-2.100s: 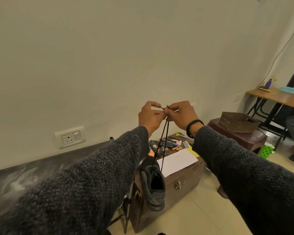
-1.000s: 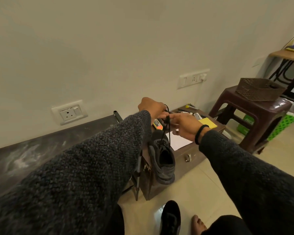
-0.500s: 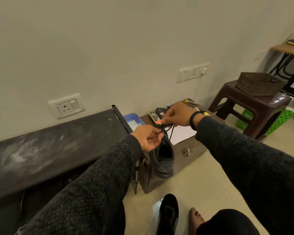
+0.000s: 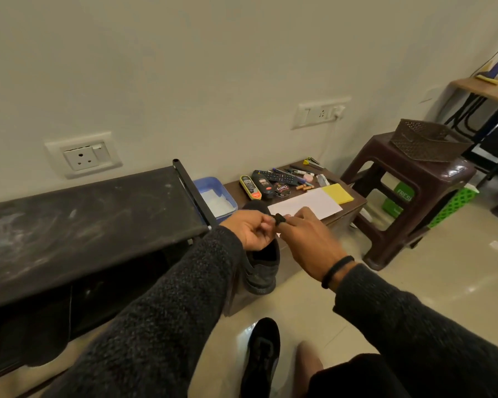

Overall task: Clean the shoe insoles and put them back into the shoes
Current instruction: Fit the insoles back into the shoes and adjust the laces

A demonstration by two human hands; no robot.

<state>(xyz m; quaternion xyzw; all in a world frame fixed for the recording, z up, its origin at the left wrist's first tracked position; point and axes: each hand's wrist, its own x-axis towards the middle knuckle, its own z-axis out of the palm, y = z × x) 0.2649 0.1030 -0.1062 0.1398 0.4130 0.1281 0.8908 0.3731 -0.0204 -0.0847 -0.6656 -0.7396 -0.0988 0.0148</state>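
Both arms stretched forward in dark knitted sleeves, converging toward 12 o'clock. Left hand (image 4: 252,229) at 11 o'clock of the right, palm turned inward, fingers curled, thumb and fingertips pinching a small black piece at the meeting point. Right hand (image 4: 306,239) back-up, wrist ringed by a black band, fingers reaching to 10 o'clock and touching that same black piece. Hands touching at the fingertips. Bare foot (image 4: 308,357) low at 6 o'clock.

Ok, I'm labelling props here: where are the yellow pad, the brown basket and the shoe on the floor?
yellow pad (image 4: 337,193), head view, middle of its top face.
brown basket (image 4: 426,145), head view, near side wall.
shoe on the floor (image 4: 263,351), head view, laced upper.
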